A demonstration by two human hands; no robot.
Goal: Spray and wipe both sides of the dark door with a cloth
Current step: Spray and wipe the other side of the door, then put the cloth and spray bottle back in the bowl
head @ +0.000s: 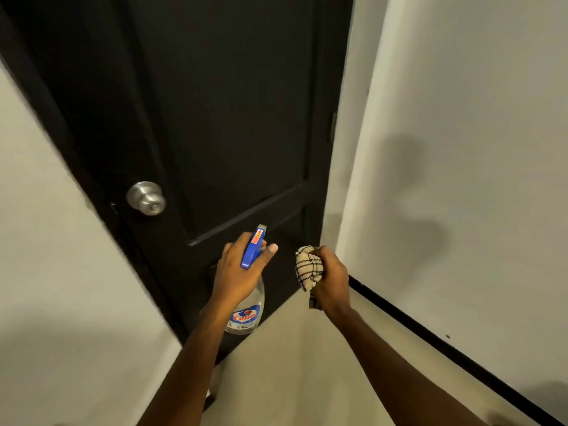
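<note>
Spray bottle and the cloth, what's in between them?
Nothing sits between spray bottle and checked cloth; the head view shows only the dark door behind that gap.

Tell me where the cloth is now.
In the head view the checked cloth is bunched in the right hand, right of the spray bottle, low in front of the dark door.

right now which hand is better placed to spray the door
Left. The left hand grips the bottle, its nozzle pointing toward the door. The right hand only holds the bunched cloth.
</note>
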